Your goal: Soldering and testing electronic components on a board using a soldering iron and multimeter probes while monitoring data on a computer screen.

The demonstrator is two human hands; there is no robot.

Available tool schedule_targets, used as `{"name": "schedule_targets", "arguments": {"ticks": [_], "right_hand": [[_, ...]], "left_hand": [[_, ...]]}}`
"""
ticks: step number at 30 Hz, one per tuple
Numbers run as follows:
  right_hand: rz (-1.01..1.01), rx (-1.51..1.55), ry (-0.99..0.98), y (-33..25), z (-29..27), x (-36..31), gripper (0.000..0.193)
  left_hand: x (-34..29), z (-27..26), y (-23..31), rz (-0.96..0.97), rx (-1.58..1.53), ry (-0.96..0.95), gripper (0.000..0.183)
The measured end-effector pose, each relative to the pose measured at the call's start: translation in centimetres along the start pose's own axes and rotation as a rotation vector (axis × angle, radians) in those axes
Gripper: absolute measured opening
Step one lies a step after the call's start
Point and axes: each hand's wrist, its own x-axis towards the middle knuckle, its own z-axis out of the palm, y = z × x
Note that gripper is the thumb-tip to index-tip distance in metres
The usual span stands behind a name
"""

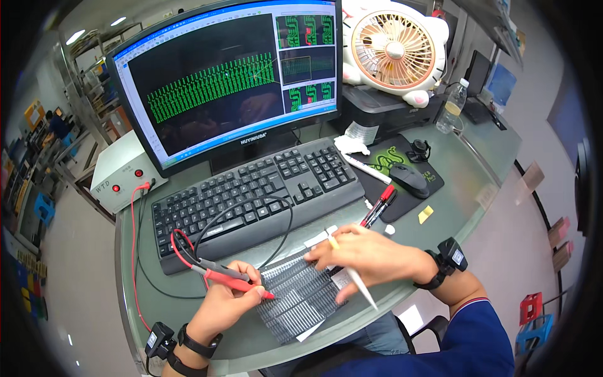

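Note:
My left hand (229, 300) is closed round a red test probe (235, 281) and a grey one beside it. The red tip rests at the left part of a thin dark panel (295, 301) patterned with rows of fine silvery strips, perhaps a circuit board sheet. Over the panel's right side, my right hand (370, 254) has its fingers bent round a slim white pointed tool (363, 289), whose exact kind I cannot make out. Its thumb and fingertips are at the panel. White paper (311, 331) shows under the panel's lower edge.
Behind the panel lie a black keyboard (251, 195) and a monitor (207, 81) with green circuit traces. Red and black leads run from a white box (129, 176). At right are markers (379, 204), a mouse (408, 180), a fan (394, 50) and a bottle (452, 107).

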Motion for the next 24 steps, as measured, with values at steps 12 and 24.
{"name": "schedule_targets", "arguments": {"ticks": [12, 24], "right_hand": [[-0.007, -0.135, -0.067, -3.0, 0.6, -0.1, 0.066], [0.119, -0.162, 0.294, -1.7, -2.3, -1.0, 0.042]], "left_hand": [[-0.7, -1.8, 2.7, 0.049, -0.056, 0.104, 0.015], [3.5, 2.9, 3.6, 0.035, -0.027, -0.042, 0.032]]}}
